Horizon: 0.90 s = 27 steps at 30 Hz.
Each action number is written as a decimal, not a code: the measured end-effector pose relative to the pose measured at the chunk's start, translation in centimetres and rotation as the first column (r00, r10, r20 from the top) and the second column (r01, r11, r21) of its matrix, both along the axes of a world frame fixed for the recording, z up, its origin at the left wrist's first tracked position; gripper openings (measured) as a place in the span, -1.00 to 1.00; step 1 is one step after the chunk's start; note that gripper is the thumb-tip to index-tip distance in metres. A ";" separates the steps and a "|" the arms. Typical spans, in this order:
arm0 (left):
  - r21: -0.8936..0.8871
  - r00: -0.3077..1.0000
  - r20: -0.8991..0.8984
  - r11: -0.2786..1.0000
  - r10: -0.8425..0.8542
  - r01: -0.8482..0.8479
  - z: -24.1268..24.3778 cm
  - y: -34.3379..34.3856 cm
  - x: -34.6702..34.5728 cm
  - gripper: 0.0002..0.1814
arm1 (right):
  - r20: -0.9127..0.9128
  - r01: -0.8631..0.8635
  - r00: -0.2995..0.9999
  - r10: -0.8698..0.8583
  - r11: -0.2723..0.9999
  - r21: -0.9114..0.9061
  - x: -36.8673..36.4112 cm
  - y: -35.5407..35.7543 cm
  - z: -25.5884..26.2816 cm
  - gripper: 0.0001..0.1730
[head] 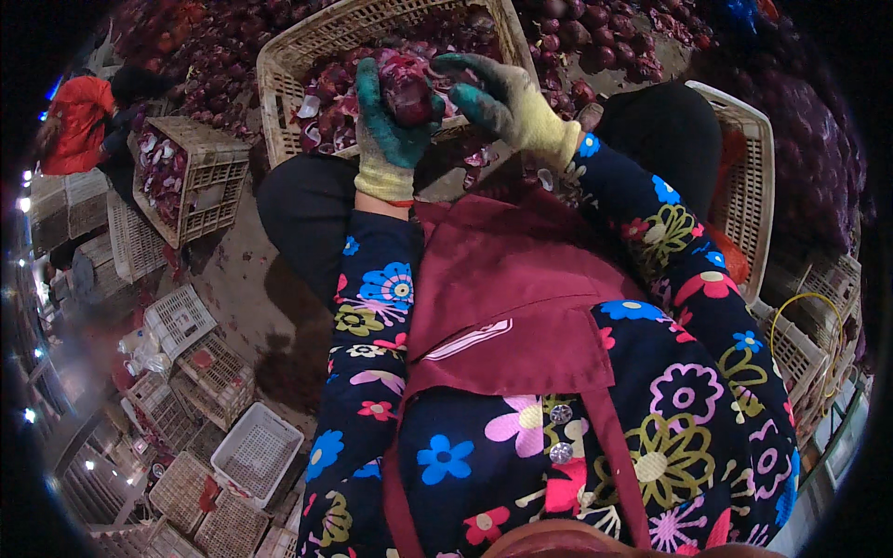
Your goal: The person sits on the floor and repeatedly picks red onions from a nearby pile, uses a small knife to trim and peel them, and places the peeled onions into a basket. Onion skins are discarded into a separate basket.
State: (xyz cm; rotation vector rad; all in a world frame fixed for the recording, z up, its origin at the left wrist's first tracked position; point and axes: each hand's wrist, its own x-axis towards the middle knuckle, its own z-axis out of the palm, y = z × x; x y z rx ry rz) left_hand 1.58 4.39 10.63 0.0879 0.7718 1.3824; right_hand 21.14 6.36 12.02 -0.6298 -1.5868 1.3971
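Observation:
A red onion (408, 94) with loose, torn skin at its top sits in my left hand (388, 136). That hand wears a yellow knit glove with a green coated palm, the fingers wrapped around the bulb's side. Just to the right is my right hand (506, 101) in a matching, soiled glove. Its thumb and fingers are apart, close to the onion, and I see nothing held between them. Below both hands stands a plastic crate (279, 91) with slatted sides, holding onion skins and peelings (335, 115).
Loose red onions (593, 31) lie on the floor beyond the crate. A tilted crate (209, 164) of peelings stands at left, near a person in a red top (77, 125). Stacked crates (209, 376) and a white basket (257, 453) are lower left. Another white crate (750, 174) stands by my right knee.

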 end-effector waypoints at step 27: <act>0.061 0.952 0.268 0.988 -0.152 0.141 -0.7 -0.3 0.4 -0.42 | 0.053 0.029 0.998 -0.036 0.990 0.139 -0.7 1.0 -0.5 -0.55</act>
